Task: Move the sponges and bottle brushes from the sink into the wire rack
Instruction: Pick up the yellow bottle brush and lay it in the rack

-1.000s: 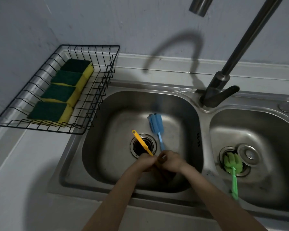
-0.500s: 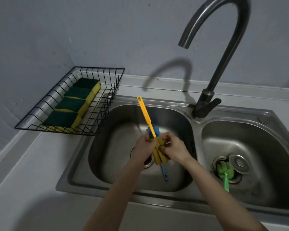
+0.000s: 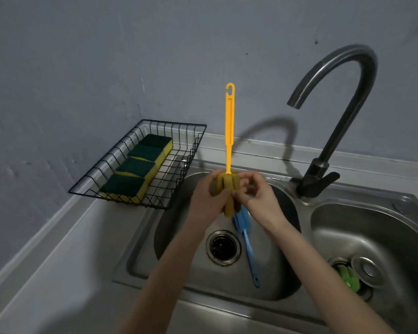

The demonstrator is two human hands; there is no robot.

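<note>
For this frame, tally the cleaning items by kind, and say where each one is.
Sponges: 4, all in the wire rack, first at.
Bottle brushes: 3, namely the yellow brush held upright in both hands, the blue brush in the left basin, and the green brush in the right basin.
Total: 7

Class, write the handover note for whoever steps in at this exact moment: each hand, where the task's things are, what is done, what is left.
Left hand: gripping the yellow bottle brush by its sponge head, handle pointing up.
Right hand: fingers pinching the same head.
Done: four sponges lie in the wire rack.
Left: rack the yellow brush, then the blue bottle brush in the left basin and the green bottle brush at the right basin's drain.
</note>
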